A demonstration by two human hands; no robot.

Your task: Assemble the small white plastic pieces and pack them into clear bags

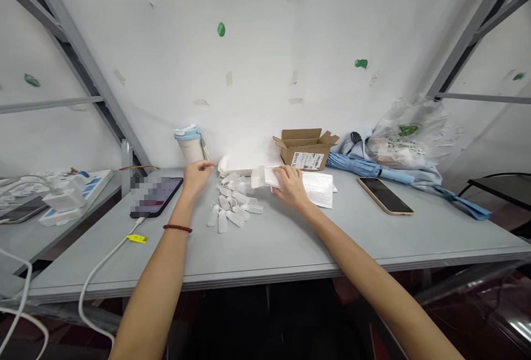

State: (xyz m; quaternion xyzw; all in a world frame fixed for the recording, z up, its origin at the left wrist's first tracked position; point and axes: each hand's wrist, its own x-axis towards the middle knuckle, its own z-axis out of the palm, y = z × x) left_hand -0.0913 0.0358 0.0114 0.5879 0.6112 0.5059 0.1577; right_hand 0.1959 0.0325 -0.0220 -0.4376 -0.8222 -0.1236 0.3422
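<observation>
Both my arms reach out over a grey table [265, 244]. My left hand [196, 176], with a dark bead bracelet on the wrist, hovers above the far left of a heap of several small clear plastic pieces [233, 205]; its fingers are curled and apart, and I see nothing in them. My right hand [289, 183] rests on a white bubble-wrap pouch [318, 187], its fingers pinching the pouch's folded left end [260, 177]. A stack of white pouches [243, 164] lies just behind the heap.
Behind stand a pale cup with a blue lid [189, 144] and an open cardboard box [306, 149]. A phone on a white cable [156, 196] lies left, another phone [385, 195] right. A folded blue umbrella [375, 170] and a plastic bag [409, 133] sit at the back right.
</observation>
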